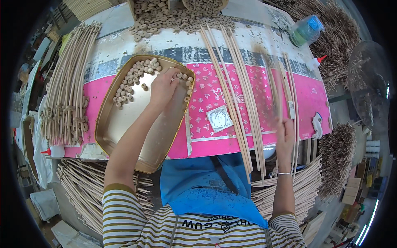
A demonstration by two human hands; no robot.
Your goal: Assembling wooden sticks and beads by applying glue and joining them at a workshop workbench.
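My left hand (163, 87) reaches into a gold-coloured tray (136, 136), its fingers drawn together beside the round wooden beads (142, 68) along the tray's far side. Whatever sits between those fingertips is hidden. Several more beads (187, 82) lie in the tray's right corner. Over the right part of the table, my right hand (285, 134) is closed around a thin wooden stick (279, 103), whose upper part is smeared by motion. Left of that hand, several long wooden sticks (244, 78) lie across the pink patterned cover and overhang the near edge.
Wooden rings (165, 22) are heaped at the back. Sticks fitted with rings (68, 95) lie at the left. Glue bottles with red tips (56, 151) (315, 63), a green jar with a blue lid (305, 31) and a clear square packet (219, 118) rest on the table. Stick bundles (297, 182) stand below.
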